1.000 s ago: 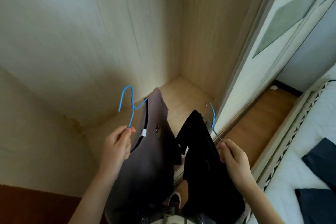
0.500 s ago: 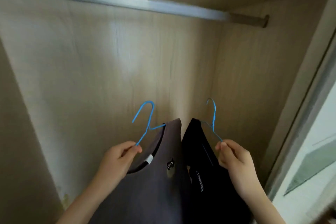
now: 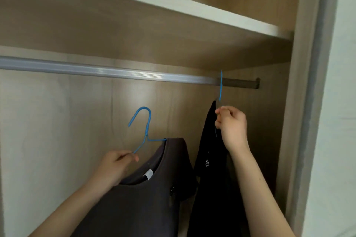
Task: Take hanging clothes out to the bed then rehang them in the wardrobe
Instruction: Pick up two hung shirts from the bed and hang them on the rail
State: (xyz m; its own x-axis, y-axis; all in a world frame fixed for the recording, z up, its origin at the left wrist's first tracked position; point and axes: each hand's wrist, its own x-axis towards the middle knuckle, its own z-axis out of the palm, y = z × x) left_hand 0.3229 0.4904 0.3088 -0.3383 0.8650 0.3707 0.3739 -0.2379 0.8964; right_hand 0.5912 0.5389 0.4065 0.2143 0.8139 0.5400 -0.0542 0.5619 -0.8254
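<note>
A silver wardrobe rail (image 3: 107, 72) runs across the wardrobe under a shelf. My right hand (image 3: 232, 127) pinches the blue wire hanger (image 3: 221, 86) of a black garment (image 3: 213, 159); that hanger's hook sits over the rail near its right end. My left hand (image 3: 115, 165) grips the shoulder wire of a second blue hanger (image 3: 144, 127) carrying a dark grey T-shirt (image 3: 146, 194), held below the rail with its hook free in the air. The two garments hang side by side, touching low down.
A wooden shelf (image 3: 173, 4) spans the wardrobe just above the rail. The wardrobe's right side panel (image 3: 296, 102) and door frame stand close beside the black garment. The wooden back wall (image 3: 57, 131) lies behind the hangers.
The view has tilted up from the wardrobe floor to the rail. My right hand rose and set the black garment's hanger hook over the rail. My left hand lifted the grey T-shirt higher.
</note>
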